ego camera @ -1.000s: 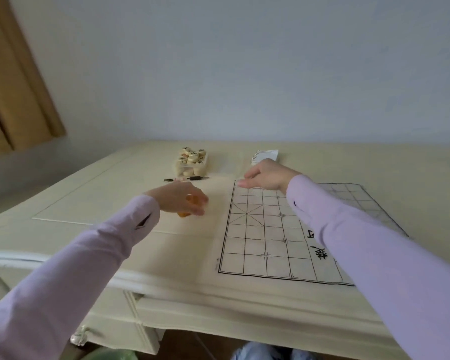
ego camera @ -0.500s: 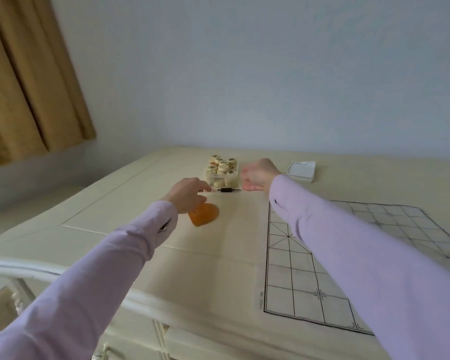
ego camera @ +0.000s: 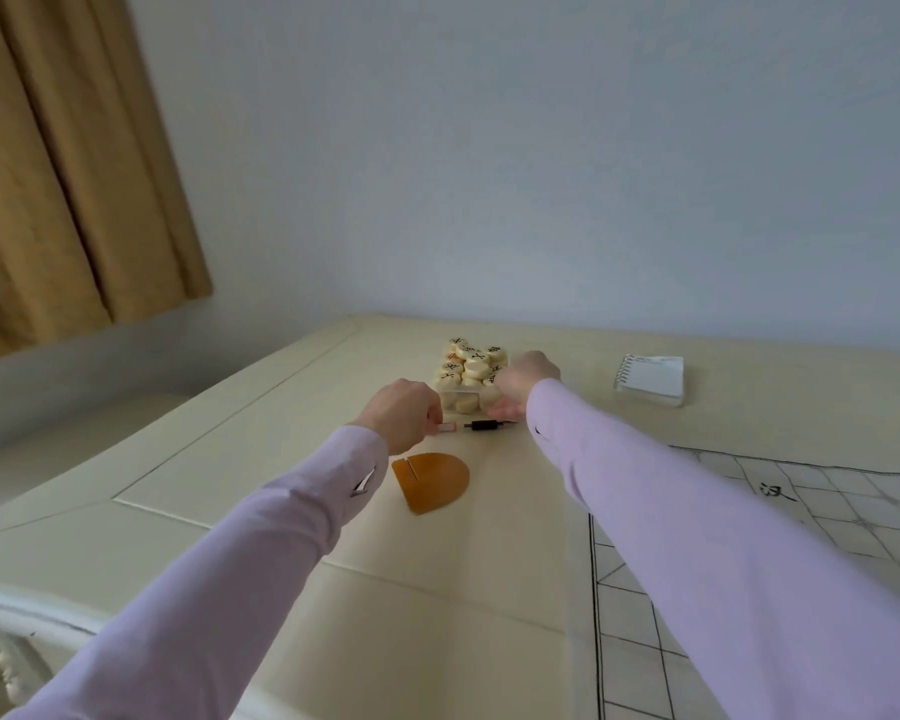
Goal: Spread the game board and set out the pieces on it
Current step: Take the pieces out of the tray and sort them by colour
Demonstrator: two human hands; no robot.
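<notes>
- Pieces (ego camera: 471,363) sit heaped in the clear box (ego camera: 463,400) at centre frame, on the desk (ego camera: 281,407); the board (ego camera: 749,589) lies spread at lower right
- Right hand (ego camera: 528,376): fingers curled on the box's near corner; left hand (ego camera: 401,415): fingers curled at the pen (ego camera: 481,425); cannot tell whether they grip it
- Carry the box level and low; the heap would likely spill

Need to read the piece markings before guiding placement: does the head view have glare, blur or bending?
Head view: light is soft and even, with no glare on the table and no hard shadows; head view: the pieces show dark strokes, too small and soft to read; head view: the game board grid lines bow toward the frame edge; head view: the near sleeves look soft.
</notes>
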